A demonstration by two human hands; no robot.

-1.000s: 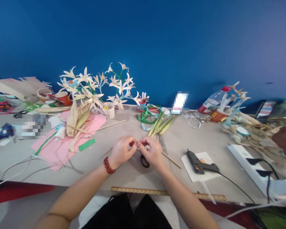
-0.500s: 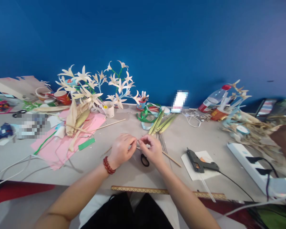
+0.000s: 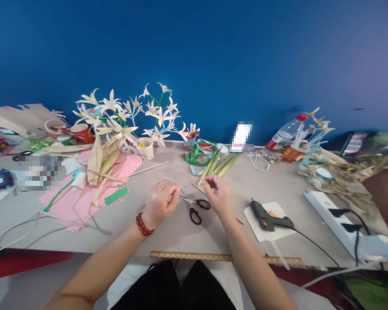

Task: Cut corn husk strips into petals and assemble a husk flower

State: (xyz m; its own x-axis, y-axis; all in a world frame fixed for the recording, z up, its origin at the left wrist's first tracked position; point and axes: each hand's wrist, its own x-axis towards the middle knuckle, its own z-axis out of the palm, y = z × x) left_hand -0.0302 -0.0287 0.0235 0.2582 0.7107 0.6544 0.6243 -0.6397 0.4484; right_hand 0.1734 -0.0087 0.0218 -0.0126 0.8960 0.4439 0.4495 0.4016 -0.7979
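My left hand (image 3: 160,202), with a red bead bracelet on its wrist, rests on the grey table (image 3: 181,232), fingers curled in a pinch on something too small to make out. My right hand (image 3: 216,196) hovers a little to the right, fingers pinched near a thin wooden stick (image 3: 197,188). Black-handled scissors (image 3: 194,206) lie uncovered between the two hands. Green leaf strips (image 3: 215,165) lie just beyond my right hand.
A black glue gun (image 3: 268,217) lies on white paper at the right, with a white power strip (image 3: 345,224) beyond it. Pale handmade flowers (image 3: 126,118), cups, pink paper (image 3: 80,198), green ribbon (image 3: 198,155), a bottle (image 3: 286,135) and dried husks (image 3: 342,172) crowd the back. A ruler (image 3: 226,257) lies along the front edge.
My hands were pinched together over the scissors. They have moved apart: the right hand went right and away from me, and the scissors now show between them.
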